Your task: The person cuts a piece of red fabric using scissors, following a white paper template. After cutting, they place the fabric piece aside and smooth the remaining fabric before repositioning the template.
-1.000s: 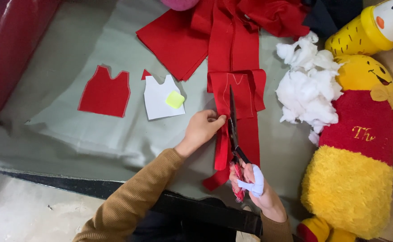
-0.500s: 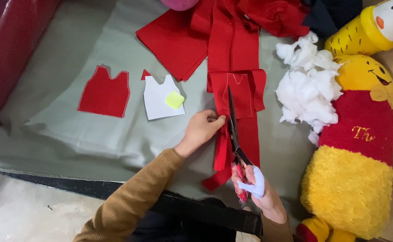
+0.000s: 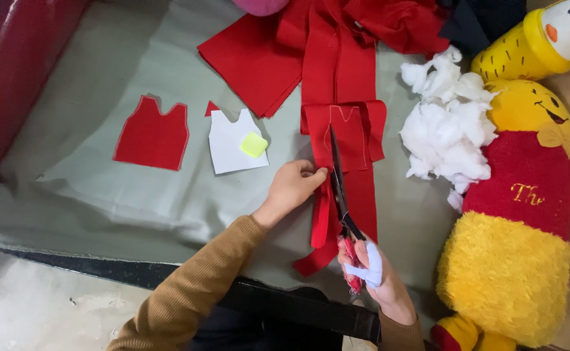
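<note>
Nearest the camera, the right hand is closed through the handles of a pair of scissors, one finger wrapped in a pale bandage, with the blades pointing away and running up along a chalk line drawn on the red fabric strip. The hand sits low so the blades can lie nearly flat against the cloth and follow the marked outline. Just left of the blades, the left hand, in a tan knitted sleeve, pinches the edge of the same strip between thumb and fingertips, apparently to keep the cloth taut and steady beside the cutting line. The strip itself lies in the middle of the scene on a grey cloth sheet, its near end trailing off towards the dark table edge and its far end running up into a pile of red fabric. Further left on the sheet rest a cut red vest-shaped piece and, just beside it, a white paper pattern of the same shape with a small yellow-green chalk block lying on it, seemingly kept within reach as the template. To the right lies a heap of white stuffing, touching a yellow plush bear in a red shirt; beyond that, at the far right, sits a yellow plush toy with a white face.
</note>
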